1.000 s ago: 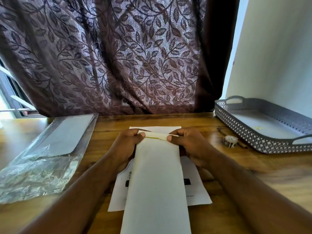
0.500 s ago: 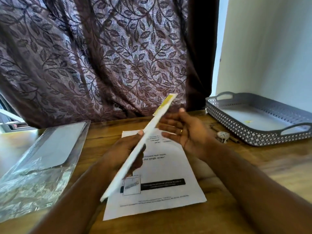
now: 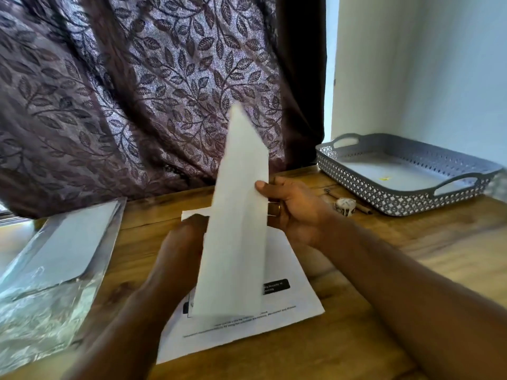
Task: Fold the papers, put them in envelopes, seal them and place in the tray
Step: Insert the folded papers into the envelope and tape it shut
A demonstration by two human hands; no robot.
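Note:
A long white envelope (image 3: 239,215) stands nearly upright above the table, its flap end pointing up toward the curtain. My left hand (image 3: 179,250) grips its left edge from behind, low down. My right hand (image 3: 290,207) pinches its right edge with thumb in front and fingers behind. Under them a printed white paper (image 3: 288,305) lies flat on the wooden table. The grey perforated tray (image 3: 406,193) sits at the right by the wall, with only a tiny yellow scrap visible inside.
A clear plastic sleeve (image 3: 52,264) holding more white sheets lies at the left. A small roll of stickers (image 3: 345,206) and a pen (image 3: 362,208) rest just in front of the tray. A patterned curtain hangs behind the table.
The envelope rose from flat on the paper to nearly upright and turned its face toward me. My right hand, open half a second ago, now pinches its right edge.

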